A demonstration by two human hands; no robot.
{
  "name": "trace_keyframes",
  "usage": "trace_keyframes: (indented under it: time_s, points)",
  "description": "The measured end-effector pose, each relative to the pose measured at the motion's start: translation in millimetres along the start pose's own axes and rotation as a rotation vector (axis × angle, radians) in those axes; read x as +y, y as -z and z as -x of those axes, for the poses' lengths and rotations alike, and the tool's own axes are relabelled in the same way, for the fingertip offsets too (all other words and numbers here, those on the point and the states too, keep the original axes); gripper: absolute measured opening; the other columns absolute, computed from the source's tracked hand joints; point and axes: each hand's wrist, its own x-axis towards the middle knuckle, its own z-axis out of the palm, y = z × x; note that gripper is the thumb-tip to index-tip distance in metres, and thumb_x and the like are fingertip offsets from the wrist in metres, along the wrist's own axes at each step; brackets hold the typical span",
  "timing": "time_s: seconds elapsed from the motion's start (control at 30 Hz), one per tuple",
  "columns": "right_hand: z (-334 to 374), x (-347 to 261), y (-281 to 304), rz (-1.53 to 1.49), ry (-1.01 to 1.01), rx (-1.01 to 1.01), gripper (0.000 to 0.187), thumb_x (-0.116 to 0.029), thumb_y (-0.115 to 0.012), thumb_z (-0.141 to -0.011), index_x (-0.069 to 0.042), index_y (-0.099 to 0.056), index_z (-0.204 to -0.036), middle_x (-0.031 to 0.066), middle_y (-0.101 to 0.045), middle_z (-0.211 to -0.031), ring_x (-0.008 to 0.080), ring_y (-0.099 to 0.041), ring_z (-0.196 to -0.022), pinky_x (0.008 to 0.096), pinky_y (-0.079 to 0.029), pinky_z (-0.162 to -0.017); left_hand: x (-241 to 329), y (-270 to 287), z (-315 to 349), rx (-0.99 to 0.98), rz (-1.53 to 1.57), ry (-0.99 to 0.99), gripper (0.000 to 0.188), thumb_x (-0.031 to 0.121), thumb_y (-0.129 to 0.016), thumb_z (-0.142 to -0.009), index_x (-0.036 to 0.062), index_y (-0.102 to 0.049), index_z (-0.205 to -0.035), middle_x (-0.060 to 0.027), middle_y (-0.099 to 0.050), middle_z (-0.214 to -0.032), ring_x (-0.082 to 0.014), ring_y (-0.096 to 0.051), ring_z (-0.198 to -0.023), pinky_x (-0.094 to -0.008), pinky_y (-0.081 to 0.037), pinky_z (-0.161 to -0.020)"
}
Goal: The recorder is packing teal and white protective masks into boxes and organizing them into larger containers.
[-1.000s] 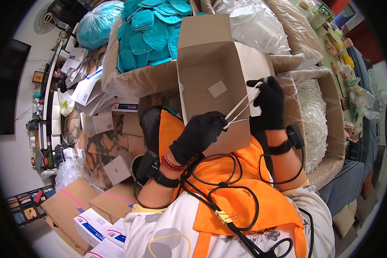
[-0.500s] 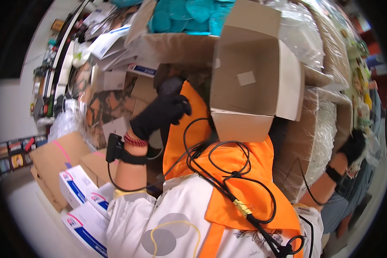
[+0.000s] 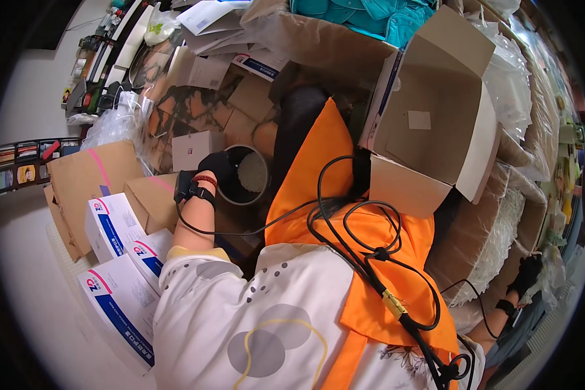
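Your black-gloved left hand [image 3: 216,169] is at the round, dark, stiff-walled bin [image 3: 235,190]; your black-gloved right hand [image 3: 525,277] is far out to the right.
The bin stands left of your orange apron [image 3: 312,149] and looks rigid, smooth and fairly light, so its rim is the surest hold. Your left hand overlaps that rim, but you cannot tell whether its fingers pinch; the right one's fingers, near crinkled clear plastic [image 3: 552,268], are too small to read. Pale grey stuff shows inside the bin, kind unclear. The open, brown-lined cardboard box [image 3: 435,78] by your lap holds a small pale square slip [image 3: 419,120]; its thin flaps probably bend easily. Beyond, a brown carton [image 3: 331,42] holds soft-looking turquoise pieces [image 3: 351,12]; a plastic-lined carton [image 3: 458,231] holds white strands [image 3: 497,227].
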Motion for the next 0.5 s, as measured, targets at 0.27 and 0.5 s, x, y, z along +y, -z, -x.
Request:
trace_keyframes:
  time_s: [0.27,0.5]
  points:
    - [-40.6,-50.6,63.4,-1.270,-0.967,0.053,0.042,-0.015,-0.067,-0.091,0.001,-0.061,-0.129,0.0116,-0.068,-0.117,0.0186,-0.064,-0.098,0.0330,-0.049,-0.088,73.8,68.4,4.2,0.306,0.005,-0.306,0.033,0.033,-0.061,-0.088,0.0067,-0.069,-0.107,-0.0180,-0.070,-0.103,-0.0373,-0.067,-0.098,-0.0454,-0.054,-0.083]
    - [-197.8,-219.3,269.6,-0.704,-0.377,0.243,0.060,-0.005,-0.067,-0.081,-0.006,-0.052,-0.140,0.0128,-0.056,-0.138,0.0302,-0.047,-0.133,0.0398,-0.033,-0.116,207.5,94.3,21.2,0.585,0.417,-0.649,0.029,0.023,-0.065,-0.087,0.0066,-0.067,-0.110,-0.0157,-0.070,-0.096,-0.0337,-0.067,-0.093,-0.0419,-0.053,-0.081]
